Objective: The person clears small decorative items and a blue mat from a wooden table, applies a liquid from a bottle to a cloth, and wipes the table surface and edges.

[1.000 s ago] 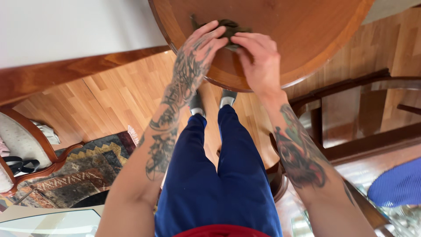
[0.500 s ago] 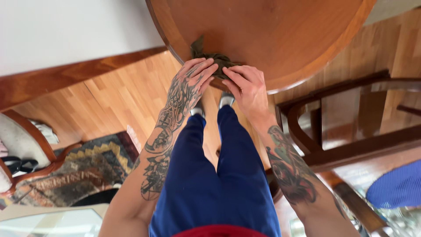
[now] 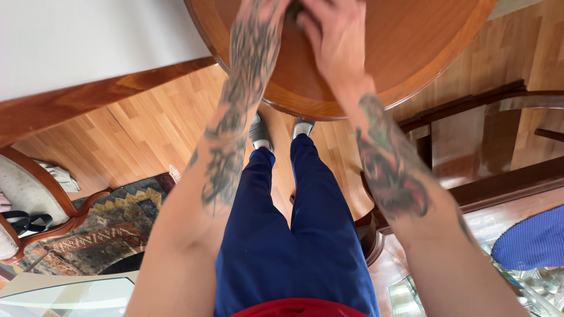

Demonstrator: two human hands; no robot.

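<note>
Round, polished reddish-brown wooden table fills the upper view, standing over a light wood-strip floor; a patterned woven rug lies lower left. Both tattooed forearms extend over the table's near edge, presumably to press down from above. Right hand lies palm-down, fingers together and curled onto a small dark olive cloth, which is only just visible at the top edge between the hands. Left hand is mostly cropped; its finger state cannot be told.
</note>
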